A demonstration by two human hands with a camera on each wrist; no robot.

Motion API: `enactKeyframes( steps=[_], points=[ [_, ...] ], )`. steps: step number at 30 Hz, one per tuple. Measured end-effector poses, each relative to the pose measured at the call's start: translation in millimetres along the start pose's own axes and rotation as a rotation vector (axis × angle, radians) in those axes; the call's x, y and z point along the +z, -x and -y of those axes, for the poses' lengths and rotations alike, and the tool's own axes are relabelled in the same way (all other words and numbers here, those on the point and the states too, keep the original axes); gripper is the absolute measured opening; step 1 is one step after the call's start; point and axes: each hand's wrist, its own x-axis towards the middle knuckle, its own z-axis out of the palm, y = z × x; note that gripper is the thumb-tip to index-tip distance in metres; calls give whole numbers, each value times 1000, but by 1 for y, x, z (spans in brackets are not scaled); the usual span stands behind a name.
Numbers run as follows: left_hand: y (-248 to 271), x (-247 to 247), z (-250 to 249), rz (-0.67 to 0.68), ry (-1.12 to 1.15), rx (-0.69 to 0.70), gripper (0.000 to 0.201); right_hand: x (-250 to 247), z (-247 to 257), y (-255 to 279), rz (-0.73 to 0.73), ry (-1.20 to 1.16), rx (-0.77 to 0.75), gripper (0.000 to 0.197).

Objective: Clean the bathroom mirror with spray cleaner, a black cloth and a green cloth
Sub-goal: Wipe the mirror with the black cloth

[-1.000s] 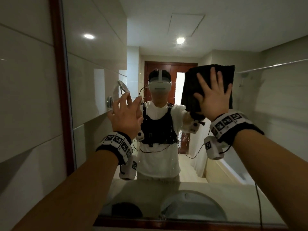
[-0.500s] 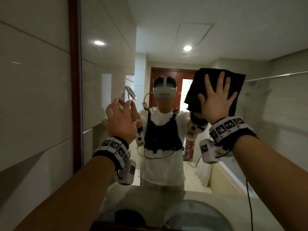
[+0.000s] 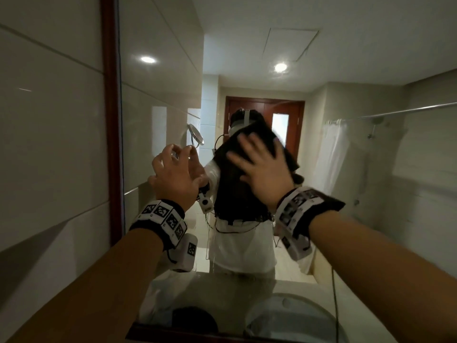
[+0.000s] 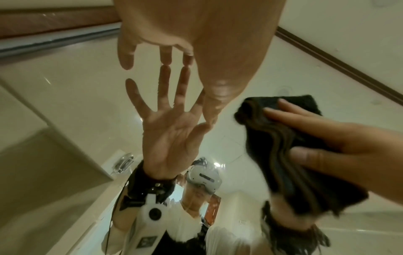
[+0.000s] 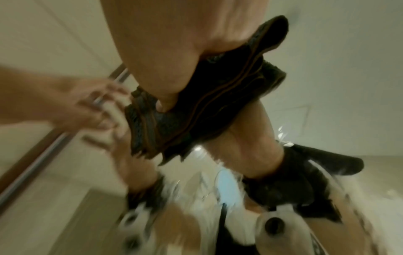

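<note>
The bathroom mirror (image 3: pixel 160 95) has a dark red-brown frame (image 3: pixel 111 120) along its left side. My right hand (image 3: pixel 262 167) lies flat with spread fingers on the black cloth (image 3: pixel 232 184) and presses it against the glass near the middle. In the right wrist view, blurred, the black cloth (image 5: pixel 207 103) is bunched in folds under my palm (image 5: pixel 165 51). My left hand (image 3: pixel 179 167) holds nothing; its spread fingertips (image 4: pixel 165 57) touch the glass left of the cloth. The left wrist view shows my right hand (image 4: pixel 316 138) on the cloth (image 4: pixel 283 155). No spray cleaner or green cloth is in view.
A tiled wall (image 3: pixel 49 144) runs along the left of the mirror frame. The glass reflects me, a round wall mirror (image 3: pixel 196 134), a shower curtain (image 3: pixel 331 154) and, at the bottom, a sink basin (image 3: pixel 291 318) and a dark round object (image 3: pixel 195 320).
My right hand has swept the black cloth down and to the left, from the upper right of the glass to its middle. My left hand stays on the glass, fingers more arched.
</note>
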Motion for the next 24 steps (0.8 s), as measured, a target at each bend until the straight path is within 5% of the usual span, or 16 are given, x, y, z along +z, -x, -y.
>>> enactKeyframes(
  steps=[4, 9, 11, 17, 24],
  points=[
    [1, -3, 9, 38, -77, 57, 89, -33, -71, -19, -86, -105, 368, 67],
    [4, -1, 24, -18, -116, 102, 91, -35, -70, -28, -99, -121, 473, 66],
    [8, 2, 30, -73, -121, 60, 87, -29, -52, -26, -110, -105, 417, 66],
    [8, 7, 34, -83, -114, -128, 80, 5, 24, 9, -13, -5, -64, 71],
    [12, 14, 58, -73, -102, -19, 82, -3, 29, -10, -8, 5, -59, 70]
  ],
)
